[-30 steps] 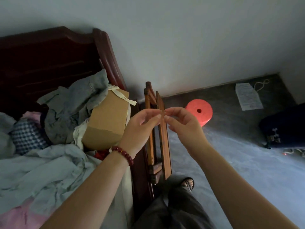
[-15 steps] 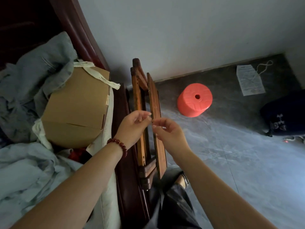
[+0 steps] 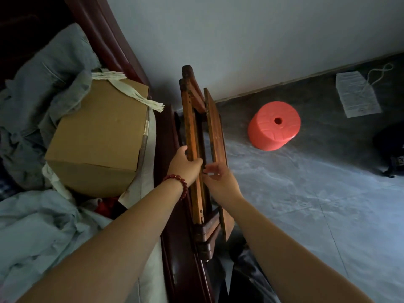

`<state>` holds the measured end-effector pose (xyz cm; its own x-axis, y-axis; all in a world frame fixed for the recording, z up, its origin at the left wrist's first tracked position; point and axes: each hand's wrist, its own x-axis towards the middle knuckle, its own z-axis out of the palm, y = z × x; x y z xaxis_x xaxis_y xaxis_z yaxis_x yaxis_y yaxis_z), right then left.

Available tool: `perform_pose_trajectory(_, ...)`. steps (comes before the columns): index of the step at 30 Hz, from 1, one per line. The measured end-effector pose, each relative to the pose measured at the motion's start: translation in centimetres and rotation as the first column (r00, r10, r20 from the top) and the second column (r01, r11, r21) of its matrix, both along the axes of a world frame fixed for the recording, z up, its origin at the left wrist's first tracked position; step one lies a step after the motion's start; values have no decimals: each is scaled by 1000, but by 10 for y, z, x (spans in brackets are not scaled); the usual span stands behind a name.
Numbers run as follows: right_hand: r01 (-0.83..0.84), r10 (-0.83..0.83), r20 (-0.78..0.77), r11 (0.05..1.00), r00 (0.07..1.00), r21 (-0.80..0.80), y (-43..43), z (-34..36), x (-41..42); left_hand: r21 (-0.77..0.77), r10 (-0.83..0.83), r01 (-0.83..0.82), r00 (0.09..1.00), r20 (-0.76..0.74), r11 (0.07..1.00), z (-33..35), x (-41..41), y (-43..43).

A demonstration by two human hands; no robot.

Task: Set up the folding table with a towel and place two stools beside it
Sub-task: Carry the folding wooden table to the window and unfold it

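The folding table (image 3: 190, 123) is folded flat and stands on edge on the floor (image 3: 306, 204), in the narrow gap just beside the dark wooden bed frame (image 3: 164, 149), its top end near the wall (image 3: 240, 40). The two hands are close together on it, about halfway along. The left hand (image 3: 184, 166), with a red bead bracelet (image 3: 177, 185) on the wrist, wraps around the left wooden rail. The right hand (image 3: 220, 180) curls its fingers onto the inner edge of the right board.

On the bed sits a cardboard box (image 3: 98, 136) with its flaps closed, so what is inside cannot be seen. A cream fringed towel (image 3: 131, 92) lies draped across its top corner, and grey clothes (image 3: 54, 68) are heaped against it.

A red plastic stool (image 3: 274, 127) with a hole in its seat stands on the floor, well apart from the table. Farther off lie a printed sheet of paper (image 3: 357, 94) and a dark bag (image 3: 391, 145) at the right edge.
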<state>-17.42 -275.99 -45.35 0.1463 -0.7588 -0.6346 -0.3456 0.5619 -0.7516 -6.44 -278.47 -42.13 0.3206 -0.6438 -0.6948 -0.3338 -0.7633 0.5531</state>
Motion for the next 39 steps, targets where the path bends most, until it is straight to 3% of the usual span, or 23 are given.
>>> perform_pose_trajectory(10,-45,49,-37,994,998,100,-1,-12,5,32,-85,83,993,87,996,2,0,-4)
perform_pose_trajectory(19,-20,27,-63,993,998,120,-4,-17,6,41,-84,82,995,55,996,1,-17,-12)
perform_pose_trajectory(27,32,-2,-260,993,966,110,-13,-20,-14,-32,-89,85,983,-159,996,0,-41,-12)
perform_pose_trajectory(39,255,-192,-462,964,866,75,9,-21,-93,-187,-340,312,929,-146,932,3,-64,-4)
